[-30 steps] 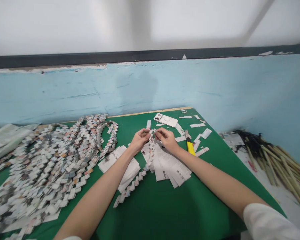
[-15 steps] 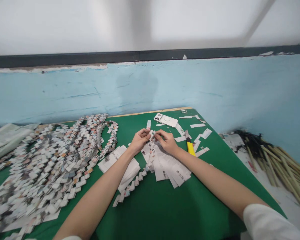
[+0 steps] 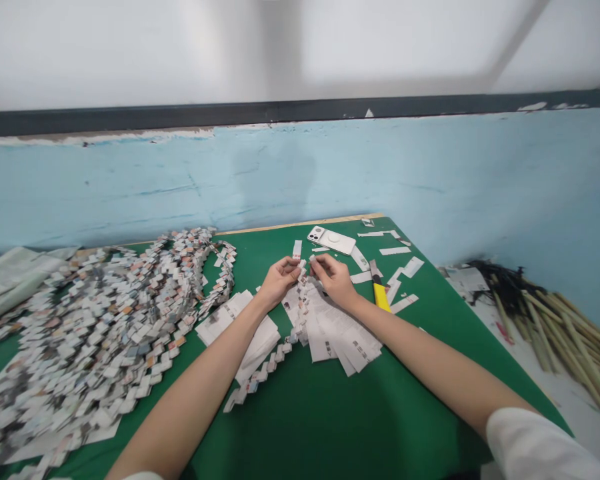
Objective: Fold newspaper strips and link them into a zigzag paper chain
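My left hand (image 3: 279, 279) and my right hand (image 3: 334, 277) meet over the middle of the green table (image 3: 330, 413), fingers pinched together. Between them they hold the top end of a zigzag chain of folded paper links (image 3: 265, 370), which hangs down and trails toward me across the cloth. My right fingertips pinch a small folded paper piece at that end. Under the hands lies a loose pile of cut paper strips (image 3: 343, 333).
A big heap of finished paper chain (image 3: 105, 327) covers the table's left. A white phone (image 3: 331, 240), a yellow utility knife (image 3: 380, 293) and scattered strips (image 3: 405, 267) lie beyond my right hand. Newspapers (image 3: 10, 273) sit far left. Bamboo sticks (image 3: 565, 333) lie on the floor right.
The hands stay in place; the fingers have shifted slightly on the end of the chain, and the chain's lower end has slid a little toward me.
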`<state>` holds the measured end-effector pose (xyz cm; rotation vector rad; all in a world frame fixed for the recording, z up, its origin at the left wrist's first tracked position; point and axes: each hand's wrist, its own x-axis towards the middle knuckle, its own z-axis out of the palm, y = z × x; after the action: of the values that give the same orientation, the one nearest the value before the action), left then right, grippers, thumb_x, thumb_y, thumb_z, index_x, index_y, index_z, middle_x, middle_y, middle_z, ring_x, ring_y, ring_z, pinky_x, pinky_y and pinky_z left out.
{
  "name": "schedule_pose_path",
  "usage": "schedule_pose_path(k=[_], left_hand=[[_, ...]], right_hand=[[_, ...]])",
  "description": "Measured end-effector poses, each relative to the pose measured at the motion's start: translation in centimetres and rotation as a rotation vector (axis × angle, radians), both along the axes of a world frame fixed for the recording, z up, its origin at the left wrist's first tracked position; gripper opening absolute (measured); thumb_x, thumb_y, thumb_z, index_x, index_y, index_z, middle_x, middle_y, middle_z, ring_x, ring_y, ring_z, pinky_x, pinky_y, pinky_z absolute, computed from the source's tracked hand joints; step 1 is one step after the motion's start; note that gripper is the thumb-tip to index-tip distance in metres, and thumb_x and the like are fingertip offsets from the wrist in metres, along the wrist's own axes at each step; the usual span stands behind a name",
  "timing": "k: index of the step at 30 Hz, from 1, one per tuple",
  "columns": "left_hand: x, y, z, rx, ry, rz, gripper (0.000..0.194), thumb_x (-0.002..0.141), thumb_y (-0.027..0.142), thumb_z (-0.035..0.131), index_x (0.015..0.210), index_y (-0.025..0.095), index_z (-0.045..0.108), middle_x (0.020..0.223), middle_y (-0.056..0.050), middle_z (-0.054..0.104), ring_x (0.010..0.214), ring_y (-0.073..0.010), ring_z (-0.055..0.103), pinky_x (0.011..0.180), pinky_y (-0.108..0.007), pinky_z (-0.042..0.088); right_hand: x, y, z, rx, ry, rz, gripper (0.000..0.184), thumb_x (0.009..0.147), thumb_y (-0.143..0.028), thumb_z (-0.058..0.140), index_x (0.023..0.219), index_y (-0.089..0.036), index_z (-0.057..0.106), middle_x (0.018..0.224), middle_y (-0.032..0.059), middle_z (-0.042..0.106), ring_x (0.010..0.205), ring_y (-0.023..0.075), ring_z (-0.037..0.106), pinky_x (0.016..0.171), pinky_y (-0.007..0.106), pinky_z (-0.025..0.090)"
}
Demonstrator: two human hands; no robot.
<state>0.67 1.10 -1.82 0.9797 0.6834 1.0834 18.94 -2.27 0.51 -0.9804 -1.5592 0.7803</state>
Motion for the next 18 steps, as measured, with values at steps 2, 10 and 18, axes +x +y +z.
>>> schedule_pose_path(k=[2, 10, 18], left_hand=[[0.0, 0.0, 0.2, -0.017, 0.002, -0.037, 0.052, 0.064, 0.039, 0.095, 0.099, 0.016, 0.063, 0.071, 0.0, 0.068, 0.058, -0.0104, 0.06, 0.057, -0.02, 0.041], [-0.2, 0.0, 0.1, -0.022, 0.017, -0.064, 0.053, 0.063, 0.041, 0.095, 0.098, 0.017, 0.063, 0.072, -0.001, 0.068, 0.058, -0.0116, 0.061, 0.057, -0.021, 0.042], [0.0, -0.1, 0.0, 0.031, 0.021, -0.057, 0.052, 0.067, 0.04, 0.092, 0.105, 0.017, 0.065, 0.074, 0.0, 0.067, 0.061, -0.0119, 0.061, 0.061, -0.022, 0.045]], right_hand=[[-0.2, 0.5, -0.3, -0.069, 0.077, 0.018, 0.03, 0.094, -0.05, 0.064, 0.096, -0.021, 0.064, 0.079, 0.0041, 0.068, 0.072, 0.0192, 0.065, 0.065, 0.029, 0.051], [-0.5, 1.3, -0.2, -0.226, 0.225, 0.098, 0.032, 0.079, -0.046, 0.077, 0.09, -0.02, 0.062, 0.068, -0.0006, 0.061, 0.06, 0.0159, 0.059, 0.058, 0.029, 0.048], [-0.7, 1.5, -0.1, -0.288, 0.272, 0.104, 0.033, 0.074, -0.042, 0.079, 0.087, -0.019, 0.06, 0.066, -0.0023, 0.06, 0.058, 0.0138, 0.058, 0.057, 0.027, 0.048]])
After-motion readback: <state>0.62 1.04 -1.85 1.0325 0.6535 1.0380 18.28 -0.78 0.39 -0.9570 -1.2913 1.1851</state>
